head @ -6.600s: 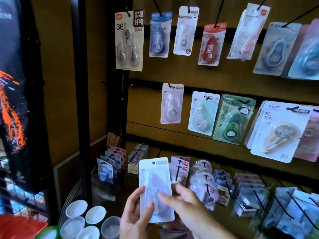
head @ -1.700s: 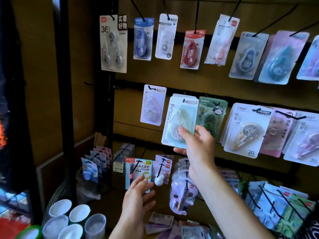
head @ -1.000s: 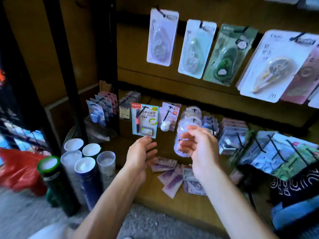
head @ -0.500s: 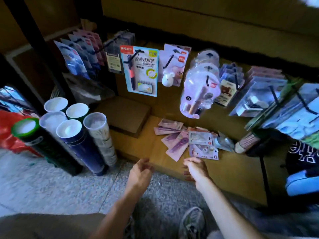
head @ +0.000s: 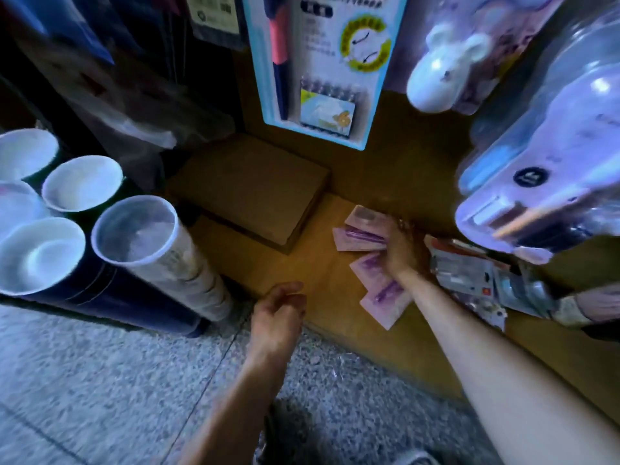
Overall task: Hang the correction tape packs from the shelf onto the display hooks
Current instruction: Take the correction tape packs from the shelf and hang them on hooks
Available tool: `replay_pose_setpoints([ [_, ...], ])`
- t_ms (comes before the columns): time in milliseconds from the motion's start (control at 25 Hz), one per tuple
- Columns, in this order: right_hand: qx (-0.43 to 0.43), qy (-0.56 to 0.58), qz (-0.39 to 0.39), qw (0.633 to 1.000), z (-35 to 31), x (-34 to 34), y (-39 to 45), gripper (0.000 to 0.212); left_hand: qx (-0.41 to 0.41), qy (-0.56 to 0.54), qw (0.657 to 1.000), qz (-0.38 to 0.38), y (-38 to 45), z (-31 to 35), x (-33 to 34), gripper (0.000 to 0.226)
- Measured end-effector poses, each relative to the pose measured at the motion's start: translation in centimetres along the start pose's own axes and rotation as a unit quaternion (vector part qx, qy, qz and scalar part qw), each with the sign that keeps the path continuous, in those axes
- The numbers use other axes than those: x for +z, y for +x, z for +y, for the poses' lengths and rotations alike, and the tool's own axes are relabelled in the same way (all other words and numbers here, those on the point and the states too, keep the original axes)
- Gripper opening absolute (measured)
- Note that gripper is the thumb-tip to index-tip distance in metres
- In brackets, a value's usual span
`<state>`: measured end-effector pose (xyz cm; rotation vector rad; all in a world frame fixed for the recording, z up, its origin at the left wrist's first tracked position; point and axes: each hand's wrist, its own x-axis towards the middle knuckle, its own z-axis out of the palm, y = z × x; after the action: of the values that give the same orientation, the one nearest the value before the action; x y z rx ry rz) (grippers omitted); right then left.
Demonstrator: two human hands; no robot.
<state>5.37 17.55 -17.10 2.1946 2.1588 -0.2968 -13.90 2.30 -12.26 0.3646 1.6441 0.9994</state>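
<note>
Several purple correction tape packs [head: 360, 234] lie fanned on the low wooden shelf [head: 322, 273], with another purple pack [head: 382, 297] nearer the front edge. My right hand [head: 401, 245] rests on top of the purple pile, fingers curled over it; whether it grips a pack is unclear. My left hand [head: 278, 313] hovers at the shelf's front edge, holding nothing, fingers loosely bent. More clear and white packs [head: 466, 273] lie to the right of my right hand. No display hooks with correction tape are in view.
A flat cardboard box [head: 251, 189] sits on the shelf at the left. Capped tubes [head: 134, 229] stand upright on the speckled floor to the left. A hanging blue pen card [head: 318, 68] and bulky clear blister packs [head: 543, 162] overhang the shelf.
The view has dropped close to the low shelf. My right hand has reached forward onto the purple packs. My left hand has moved up to the shelf edge.
</note>
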Motion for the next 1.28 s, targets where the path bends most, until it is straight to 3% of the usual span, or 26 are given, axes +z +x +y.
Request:
replay_pose_setpoints([
  [80, 0.002, -0.036, -0.008, 0.999, 0.7, 1.2, 1.0, 0.043, -0.008, 0.014, 1.0, 0.001, 0.1, -1.1, -0.6, 0.019],
  [200, -0.021, -0.079, 0.057, 0.995, 1.6, 1.6, 0.5, 0.032, -0.007, 0.015, 0.999, 0.039, 0.5, -1.8, -1.5, 0.018],
  [400, -0.011, -0.028, 0.049, 0.998, 2.9, 0.0, -2.0, 0.025, -0.013, 0.01, 0.999, 0.038, -0.6, -1.2, -1.1, 0.015],
  [640, 0.008, -0.022, -0.099, 0.995, 3.5, -0.5, -2.9, 0.056, 0.023, 0.014, 1.0, 0.002, -2.8, -0.4, -0.5, 0.014],
  [800, 0.02, -0.03, -0.128, 0.991, 3.3, 0.9, -2.3, 0.065, 0.021, 0.01, 1.0, 0.015, -1.6, -0.7, -1.4, 0.016],
  [880, -0.011, -0.029, -0.11, 0.993, 3.4, 1.5, -1.7, 0.068, 0.018, 0.009, 0.999, 0.032, -0.5, -1.0, -1.8, 0.018],
  [1080, -0.1, 0.011, 0.064, 0.993, 4.1, 1.0, -2.5, 0.073, 0.004, 0.004, 0.999, 0.047, 0.9, -2.0, -1.4, 0.016],
  [1200, -0.18, 0.014, 0.08, 0.98, 3.2, -2.1, -4.9, 0.074, 0.021, -0.003, 0.999, 0.035, -0.7, -0.5, -1.2, 0.015],
  [1280, -0.24, 0.004, 0.044, 0.97, 2.0, -4.4, -8.2, 0.072, 0.047, 0.004, 0.999, 0.026, -2.6, 1.0, -1.8, 0.015],
])
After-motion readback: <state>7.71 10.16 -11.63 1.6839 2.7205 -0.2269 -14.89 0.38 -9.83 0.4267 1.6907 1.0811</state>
